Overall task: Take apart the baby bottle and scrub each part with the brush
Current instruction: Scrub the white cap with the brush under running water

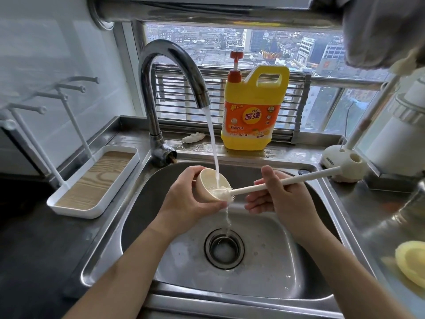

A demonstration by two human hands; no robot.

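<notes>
The left hand (184, 199) is curling around a cream cap (205, 188), its mouth turned toward the right hand (282, 196). The right hand's fingers are clamping the brush (276, 182) handle. The brush head is sitting inside the cap, where water (212, 146) is pouring in and spilling into the sink (264, 268) below.

a steel sink (276, 284) sits under a wide window (230, 42) that looks out on grey city blocks; the daylight is flat and dull. a curved chrome tap (161, 65) stands at the sink's back left corner, water running. on the wet ledge behind stands a yellow soap jug (248, 116), with a slatted metal rack (179, 88) behind it. white tiles (57, 54) cover the left wall, above a dark counter (23, 238) with a white drying tray (76, 210). a thick steel pipe (207, 12) runs overhead.
</notes>
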